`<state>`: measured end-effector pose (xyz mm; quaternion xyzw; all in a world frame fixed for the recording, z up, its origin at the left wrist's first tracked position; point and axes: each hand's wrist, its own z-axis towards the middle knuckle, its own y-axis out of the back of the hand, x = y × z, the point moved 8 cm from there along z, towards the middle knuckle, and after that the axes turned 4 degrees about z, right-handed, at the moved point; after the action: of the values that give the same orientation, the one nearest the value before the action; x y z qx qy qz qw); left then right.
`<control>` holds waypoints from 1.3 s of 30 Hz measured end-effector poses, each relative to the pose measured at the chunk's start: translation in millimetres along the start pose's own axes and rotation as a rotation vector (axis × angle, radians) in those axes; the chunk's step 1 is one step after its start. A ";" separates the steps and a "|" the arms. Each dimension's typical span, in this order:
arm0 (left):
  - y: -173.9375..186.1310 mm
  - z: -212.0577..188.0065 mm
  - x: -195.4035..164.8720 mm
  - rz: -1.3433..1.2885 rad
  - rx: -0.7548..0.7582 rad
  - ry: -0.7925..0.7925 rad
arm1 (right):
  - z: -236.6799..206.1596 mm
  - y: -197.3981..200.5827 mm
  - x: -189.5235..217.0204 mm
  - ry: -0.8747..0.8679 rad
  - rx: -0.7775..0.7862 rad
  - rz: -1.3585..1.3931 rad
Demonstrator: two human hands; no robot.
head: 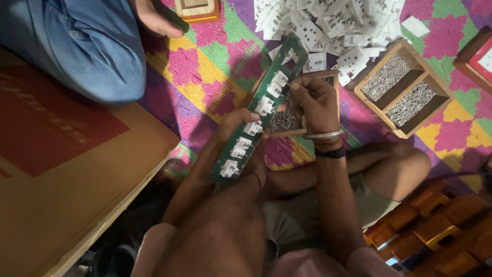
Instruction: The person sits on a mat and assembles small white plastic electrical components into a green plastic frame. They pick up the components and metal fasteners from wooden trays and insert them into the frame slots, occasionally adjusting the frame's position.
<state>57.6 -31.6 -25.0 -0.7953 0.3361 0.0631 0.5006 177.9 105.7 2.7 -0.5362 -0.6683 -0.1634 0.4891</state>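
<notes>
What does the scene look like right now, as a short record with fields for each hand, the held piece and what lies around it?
left hand: grips long green strip from below
right hand: fingers at strip's upper part
green strip: tilted, carries a row of white plastic sockets
wooden tray: two compartments of small metal screws, on the right
loose white socket pile: on patterned mat, above
cardboard box: on the left

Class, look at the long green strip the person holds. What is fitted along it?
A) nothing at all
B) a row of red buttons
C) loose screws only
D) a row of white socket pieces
D: the green strip, held by the left hand and touched near its top by the right hand, carries a row of white socket pieces.
</notes>
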 end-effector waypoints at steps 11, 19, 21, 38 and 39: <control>0.2 2.8 9.0 -0.024 0.050 0.057 | 0.9 0.5 -6.3 -0.039 -0.001 0.036; 3.7 4.1 2.7 -0.121 -0.090 0.005 | 4.6 -0.9 -8.0 0.089 -0.052 -0.007; 21.0 7.0 19.4 -0.127 -0.132 0.088 | 3.4 -0.1 -5.4 0.137 -0.086 -0.081; 17.9 20.1 9.7 -0.367 -0.004 0.061 | -23.5 -53.3 67.2 0.807 -0.063 -0.896; 21.2 18.2 10.0 -0.365 -0.049 0.048 | -26.8 -55.8 69.5 0.887 -0.062 -0.948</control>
<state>56.9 -26.9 -54.2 -0.8564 0.1963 -0.0397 0.4759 145.5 103.7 89.9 -0.0785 -0.5621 -0.5867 0.5776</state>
